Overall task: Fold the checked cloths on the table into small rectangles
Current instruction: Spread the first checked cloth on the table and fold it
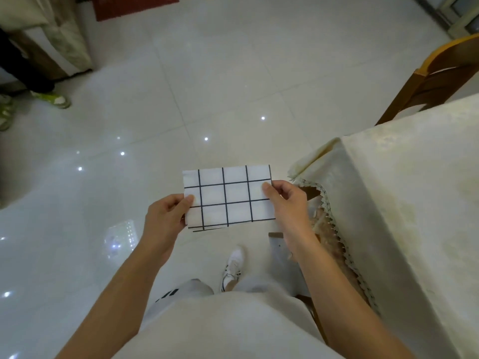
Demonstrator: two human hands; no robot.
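Note:
A white cloth with a black grid pattern [228,196] is folded into a small flat rectangle and held in the air over the floor, left of the table. My left hand [166,216] pinches its left edge with thumb on top. My right hand [287,200] pinches its right edge the same way. The cloth's layers show slightly offset at the lower edge. No other checked cloth is visible.
The table [414,203] with a cream tablecloth and lace trim fills the right side. A wooden chair [435,76] stands behind it. The glossy white tiled floor [181,86] spreads ahead. Another person's legs and shoes [51,98] are at the far left.

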